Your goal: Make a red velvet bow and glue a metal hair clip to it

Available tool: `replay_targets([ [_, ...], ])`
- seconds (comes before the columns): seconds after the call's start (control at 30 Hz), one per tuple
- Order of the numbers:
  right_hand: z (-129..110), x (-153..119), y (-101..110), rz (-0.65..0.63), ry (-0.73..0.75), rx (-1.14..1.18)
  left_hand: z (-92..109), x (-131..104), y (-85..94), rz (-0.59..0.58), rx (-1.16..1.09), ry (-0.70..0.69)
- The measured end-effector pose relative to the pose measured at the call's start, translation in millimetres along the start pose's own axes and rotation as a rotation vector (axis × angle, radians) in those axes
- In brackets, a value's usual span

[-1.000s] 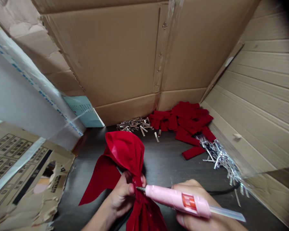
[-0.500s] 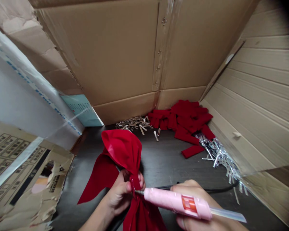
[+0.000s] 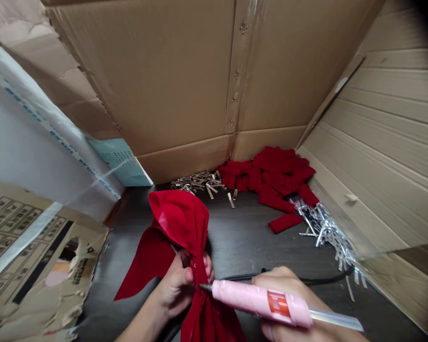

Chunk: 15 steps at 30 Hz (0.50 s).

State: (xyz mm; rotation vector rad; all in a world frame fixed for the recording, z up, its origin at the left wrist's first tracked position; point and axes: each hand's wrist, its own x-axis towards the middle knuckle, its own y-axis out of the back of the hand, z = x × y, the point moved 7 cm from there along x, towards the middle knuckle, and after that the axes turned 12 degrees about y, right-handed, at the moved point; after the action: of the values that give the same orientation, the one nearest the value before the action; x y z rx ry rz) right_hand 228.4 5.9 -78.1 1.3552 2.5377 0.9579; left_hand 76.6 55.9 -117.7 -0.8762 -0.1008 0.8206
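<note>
A red fabric bow [image 3: 181, 216] with a long pointed tail is pinched at its gathered middle by my left hand [image 3: 178, 285]. My right hand [image 3: 292, 294] is wrapped round a pink hot glue gun [image 3: 251, 300], with a clear glue stick [image 3: 337, 319] poking out of its back end. The gun's metal nozzle points left and meets the fabric at the bow's middle, close beside my left thumb. Shiny spots, which look like glue, show on the red cloth there. The lower part of the bow runs out of view at the bottom.
Metal hair clips [image 3: 199, 183] lie heaped at the back of the dark table [image 3: 231, 237]. Right of them are folded red fabric strips [image 3: 281, 175] and silver twist ties [image 3: 324, 228]. A black cable [image 3: 317, 280] runs behind my right hand. Cardboard walls [image 3: 157, 80] enclose the space.
The glue gun's nozzle has shifted very slightly down along the bow's middle. Both hands keep their holds, and the rest stays in place.
</note>
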Motion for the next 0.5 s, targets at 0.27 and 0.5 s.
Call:
replay_targets([
  [0.27,0.1,1.7,2.4,0.046,0.041,-0.030,0.7,-0.3,1.2,0.024,-0.026,-0.016],
  [0.5,0.0,2.2,4.2,0.070,0.046,-0.037,3.5,-2.1,2.1,0.102,-0.065,-0.031],
])
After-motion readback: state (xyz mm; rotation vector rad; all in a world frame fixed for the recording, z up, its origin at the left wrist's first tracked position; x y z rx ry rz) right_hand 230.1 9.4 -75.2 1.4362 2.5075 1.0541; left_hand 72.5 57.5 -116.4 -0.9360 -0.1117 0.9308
